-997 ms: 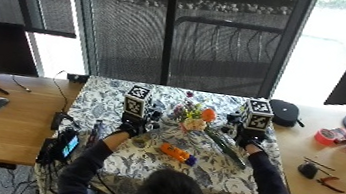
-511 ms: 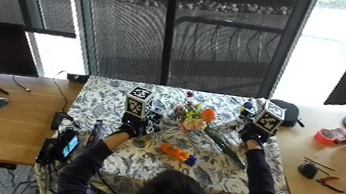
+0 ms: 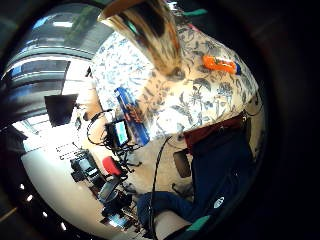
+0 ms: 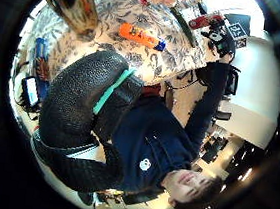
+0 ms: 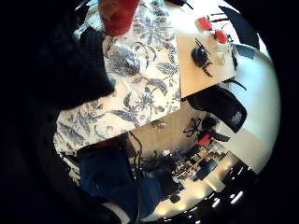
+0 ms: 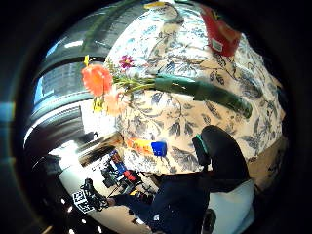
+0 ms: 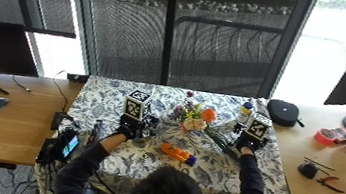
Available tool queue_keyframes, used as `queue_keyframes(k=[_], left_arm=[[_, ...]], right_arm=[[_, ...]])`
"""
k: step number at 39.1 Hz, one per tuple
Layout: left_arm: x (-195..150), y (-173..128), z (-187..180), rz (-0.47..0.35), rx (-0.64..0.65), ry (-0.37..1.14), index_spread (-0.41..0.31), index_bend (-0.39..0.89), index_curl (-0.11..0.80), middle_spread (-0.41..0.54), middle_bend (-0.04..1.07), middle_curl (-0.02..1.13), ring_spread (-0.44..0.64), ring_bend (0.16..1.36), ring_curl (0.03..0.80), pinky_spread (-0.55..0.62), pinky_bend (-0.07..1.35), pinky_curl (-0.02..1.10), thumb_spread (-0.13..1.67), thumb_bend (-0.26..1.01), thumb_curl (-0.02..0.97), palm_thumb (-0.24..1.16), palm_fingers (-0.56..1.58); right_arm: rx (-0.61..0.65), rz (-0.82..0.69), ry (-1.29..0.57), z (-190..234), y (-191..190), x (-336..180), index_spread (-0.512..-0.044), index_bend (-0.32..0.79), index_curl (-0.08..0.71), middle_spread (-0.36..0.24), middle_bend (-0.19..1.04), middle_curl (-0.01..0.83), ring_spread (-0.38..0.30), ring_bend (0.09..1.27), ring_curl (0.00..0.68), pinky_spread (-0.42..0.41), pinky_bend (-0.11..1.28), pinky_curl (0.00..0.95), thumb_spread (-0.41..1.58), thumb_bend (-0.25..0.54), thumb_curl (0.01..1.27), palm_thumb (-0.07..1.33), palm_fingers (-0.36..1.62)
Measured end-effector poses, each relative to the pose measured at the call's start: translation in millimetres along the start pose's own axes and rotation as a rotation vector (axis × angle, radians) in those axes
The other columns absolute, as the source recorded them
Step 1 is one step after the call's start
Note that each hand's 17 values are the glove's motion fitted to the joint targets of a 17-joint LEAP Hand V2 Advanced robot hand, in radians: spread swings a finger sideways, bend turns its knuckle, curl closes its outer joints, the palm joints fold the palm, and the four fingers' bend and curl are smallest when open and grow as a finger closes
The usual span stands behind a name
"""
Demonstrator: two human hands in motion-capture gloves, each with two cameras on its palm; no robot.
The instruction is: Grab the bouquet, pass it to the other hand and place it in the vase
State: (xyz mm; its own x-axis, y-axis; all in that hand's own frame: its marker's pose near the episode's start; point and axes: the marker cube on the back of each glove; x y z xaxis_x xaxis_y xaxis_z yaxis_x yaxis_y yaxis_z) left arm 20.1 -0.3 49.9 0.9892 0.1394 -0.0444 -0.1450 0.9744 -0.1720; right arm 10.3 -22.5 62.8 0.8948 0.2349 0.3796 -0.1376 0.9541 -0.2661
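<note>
While the bouquet [image 7: 204, 122] lies on its side on the flower-patterned cloth of the bench [image 7: 265, 162], none of the task's steps looks done: the flowers are not lifted, not passed, not in any vase. In the outside view its blooms, orange among paler ones, sit near the middle of the cloth, and its dark green wrapped stems run toward the person's right hand [image 7: 245, 143]. That hand is over or just beside the stem end; whether its fingers touch or grip the wrap cannot be told from any view. The right thumb side palm view shows the bouquet [image 6: 161, 85] close beneath the palm, resting flat on the cloth, with a red container [image 6: 219, 29] standing just beyond it.

The left hand [image 7: 130, 128] is at the other side of the cloth, well apart from the bouquet. Its palm views show a shiny brown-and-gold vessel [image 3: 150, 35] very near it, probably the vase, standing on the cloth; whether that hand holds it, or how its fingers are set, I cannot tell. An orange bottle with a blue cap [image 7: 178, 154] lies on the cloth between the two forearms, nearer the person.

By my reading, the pick-up is only beginning; the grasp, the hand-over and the placing are all left.
</note>
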Motion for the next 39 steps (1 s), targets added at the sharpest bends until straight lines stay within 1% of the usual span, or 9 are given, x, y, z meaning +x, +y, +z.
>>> queue_keyframes(k=[3,4,8,10,18,27,30,36,39], left_arm=[[-3.6,-5.1,6.0,-0.011,-0.002,0.000,-0.027,0.15,0.263,0.215,0.20,0.34,0.31,0.60,0.248,0.39,0.43,0.32,1.15,-0.01,0.247,0.12,0.15],[-4.0,-5.2,6.3,-0.011,-0.001,0.000,-0.027,0.14,0.262,0.214,0.19,0.34,0.31,0.61,0.251,0.39,0.43,0.32,1.15,-0.01,0.247,0.12,0.15],[-4.4,-4.3,4.3,-0.006,0.017,0.002,-0.027,0.15,0.271,0.218,0.19,0.34,0.32,0.58,0.248,0.39,0.44,0.32,1.17,-0.01,0.251,0.14,0.14],[-5.2,-4.7,4.5,-0.008,0.024,-0.001,-0.027,0.15,0.274,0.218,0.19,0.34,0.32,0.57,0.246,0.39,0.44,0.32,1.17,-0.01,0.252,0.14,0.14],[-6.2,2.3,3.5,-0.009,0.023,-0.008,-0.027,0.15,0.281,0.219,0.19,0.34,0.33,0.56,0.246,0.39,0.44,0.33,1.19,-0.01,0.255,0.16,0.14],[-12.6,-2.7,10.8,-0.030,0.014,0.000,-0.023,0.15,0.288,0.220,0.19,0.35,0.33,0.55,0.250,0.39,0.43,0.33,1.21,-0.01,0.255,0.17,0.14],[-10.8,3.3,7.7,-0.030,0.013,-0.003,-0.023,0.15,0.290,0.220,0.18,0.35,0.33,0.55,0.251,0.39,0.43,0.33,1.21,-0.02,0.255,0.17,0.15],[-12.7,0.7,11.3,-0.026,0.010,-0.007,-0.023,0.15,0.293,0.220,0.18,0.35,0.34,0.55,0.254,0.39,0.42,0.33,1.21,-0.02,0.255,0.17,0.15],[-18.1,-7.1,18.1,-0.032,0.014,-0.014,-0.022,0.15,0.294,0.220,0.18,0.35,0.34,0.55,0.255,0.39,0.42,0.33,1.21,-0.01,0.254,0.17,0.15]], right_arm=[[-0.269,-0.081,-0.092,29.8,-21.8,17.2,-0.219,0.11,0.135,-0.067,0.24,0.412,-0.129,0.59,0.378,0.012,0.71,0.367,1.04,0.024,0.36,0.81,0.49],[-0.308,-0.054,-0.099,39.5,-33.5,25.5,-0.221,0.11,0.135,-0.066,0.23,0.412,-0.128,0.59,0.376,0.019,0.72,0.367,1.04,0.019,0.36,0.81,0.49],[-0.109,0.256,-0.013,61.5,-88.4,61.4,-0.216,0.15,0.166,-0.065,0.21,0.409,-0.124,0.56,0.366,0.043,0.68,0.352,1.02,0.003,0.37,0.83,0.51],[-0.038,0.317,0.009,64.5,-94.0,67.1,-0.215,0.15,0.176,-0.065,0.19,0.408,-0.122,0.56,0.368,0.051,0.67,0.350,1.01,-0.006,0.37,0.84,0.53],[0.095,0.344,0.032,69.4,-87.1,70.6,-0.204,0.08,0.178,-0.063,0.19,0.411,-0.123,0.57,0.378,0.071,0.67,0.352,1.00,-0.024,0.38,0.84,0.52],[0.150,0.415,0.041,86.3,-95.5,72.9,-0.197,0.09,0.178,-0.070,0.22,0.424,-0.136,0.59,0.386,0.065,0.61,0.342,0.98,-0.025,0.38,0.83,0.52],[0.019,0.318,-0.003,95.6,-89.8,65.6,-0.200,0.09,0.176,-0.076,0.22,0.426,-0.143,0.59,0.385,0.063,0.61,0.342,0.98,-0.030,0.38,0.82,0.54],[-0.616,-0.242,-0.221,113.4,-56.3,42.2,-0.200,0.08,0.174,-0.083,0.22,0.429,-0.149,0.60,0.389,0.066,0.61,0.345,0.97,-0.025,0.38,0.82,0.55],[-0.659,-0.305,-0.225,120.1,-55.7,36.2,-0.201,0.08,0.172,-0.089,0.23,0.433,-0.153,0.60,0.391,0.068,0.60,0.343,0.97,-0.023,0.38,0.82,0.58]])
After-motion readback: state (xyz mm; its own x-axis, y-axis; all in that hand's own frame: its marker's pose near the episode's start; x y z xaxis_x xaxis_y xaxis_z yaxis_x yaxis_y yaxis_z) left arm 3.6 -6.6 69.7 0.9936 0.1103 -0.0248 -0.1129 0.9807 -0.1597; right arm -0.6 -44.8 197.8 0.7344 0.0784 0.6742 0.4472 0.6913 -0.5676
